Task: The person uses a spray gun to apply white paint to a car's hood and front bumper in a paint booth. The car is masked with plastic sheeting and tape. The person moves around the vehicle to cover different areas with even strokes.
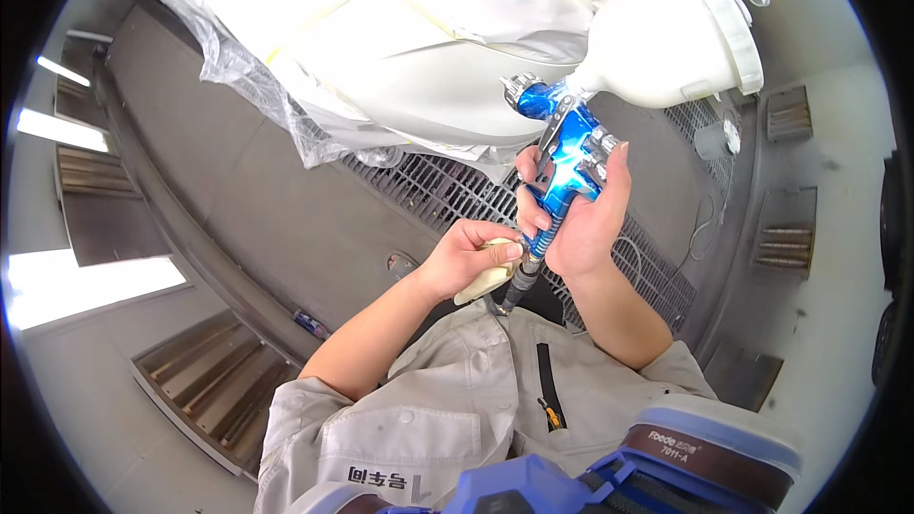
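My right hand (595, 228) grips a shiny blue spray gun (576, 148) by its handle, with fingers curled round the trigger side. A large white paint cup (666, 33) is fixed on the gun and leans to the upper right; the silver nozzle points left. My left hand (471, 257) pinches a pale yellow cloth (486, 286) beside the bottom of the handle, where a dark hose (519, 286) joins it. Whether my left fingertips also touch the fitting, I cannot tell.
A large white car-like body (419, 105) under plastic sheeting (228, 57) fills the upper middle. Below it lie metal floor grating (419, 190) and dark flooring. Wall recesses (195, 390) line both sides. A blue-grey respirator (524, 485) hangs at my chest.
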Demonstrator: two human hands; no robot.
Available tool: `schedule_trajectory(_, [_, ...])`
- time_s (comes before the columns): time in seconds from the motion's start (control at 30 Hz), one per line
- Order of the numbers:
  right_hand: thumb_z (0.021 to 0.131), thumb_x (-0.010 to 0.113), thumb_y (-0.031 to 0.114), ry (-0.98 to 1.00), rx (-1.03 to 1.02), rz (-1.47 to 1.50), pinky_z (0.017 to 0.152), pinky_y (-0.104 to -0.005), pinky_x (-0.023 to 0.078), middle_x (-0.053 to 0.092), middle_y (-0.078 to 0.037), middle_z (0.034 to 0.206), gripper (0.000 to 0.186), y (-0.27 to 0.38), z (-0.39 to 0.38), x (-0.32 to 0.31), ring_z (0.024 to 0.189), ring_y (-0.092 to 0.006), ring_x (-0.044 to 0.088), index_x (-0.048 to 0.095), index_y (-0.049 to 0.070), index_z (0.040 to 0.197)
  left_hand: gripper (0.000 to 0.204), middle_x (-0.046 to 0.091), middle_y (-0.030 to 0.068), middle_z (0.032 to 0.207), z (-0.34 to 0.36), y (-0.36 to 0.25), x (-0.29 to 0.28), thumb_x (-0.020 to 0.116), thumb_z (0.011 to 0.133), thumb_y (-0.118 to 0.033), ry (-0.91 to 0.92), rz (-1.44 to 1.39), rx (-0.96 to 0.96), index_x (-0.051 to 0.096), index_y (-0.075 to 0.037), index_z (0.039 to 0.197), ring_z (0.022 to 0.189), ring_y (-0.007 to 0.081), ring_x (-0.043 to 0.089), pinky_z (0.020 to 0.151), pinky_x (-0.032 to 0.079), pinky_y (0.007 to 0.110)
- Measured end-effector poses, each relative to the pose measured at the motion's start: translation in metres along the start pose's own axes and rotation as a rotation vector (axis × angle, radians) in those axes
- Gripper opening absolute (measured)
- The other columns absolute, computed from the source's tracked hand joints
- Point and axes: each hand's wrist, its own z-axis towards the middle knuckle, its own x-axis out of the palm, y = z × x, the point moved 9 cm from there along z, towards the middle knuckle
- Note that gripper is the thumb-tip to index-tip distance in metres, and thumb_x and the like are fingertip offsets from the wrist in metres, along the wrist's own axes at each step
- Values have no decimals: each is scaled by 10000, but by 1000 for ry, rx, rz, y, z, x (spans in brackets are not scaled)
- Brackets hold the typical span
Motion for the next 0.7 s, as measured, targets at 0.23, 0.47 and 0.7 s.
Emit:
schedule_trajectory(0.23, [1022,254,749,-80,-60,15,399,-269,351,608,-90,889,755,-6,-20,58,444,-102,401,523,53,1133,202,753,33,940,-42,-22,-9,800,932,-109,-24,-52,19,765,-3,1101,808,89,664,737,539,262])
schedule_trajectory(0.47, [1013,316,755,-90,-88,163,396,-260,366,620,-95,878,724,-31,-65,50,446,-110,432,550,75,1093,224,765,58,989,-90,-12,-6,759,970,-122,-41,105,-81,752,13,1149,847,102,682,774,550,264])
schedule_trajectory(0.7, [1001,351,763,-199,-150,273,400,-262,351,610,-56,868,693,-54,-97,54,449,-112,441,565,107,1059,222,767,58,1001,-119,-12,-7,749,979,-125,82,142,-193,752,14,1152,864,99,687,782,554,269])
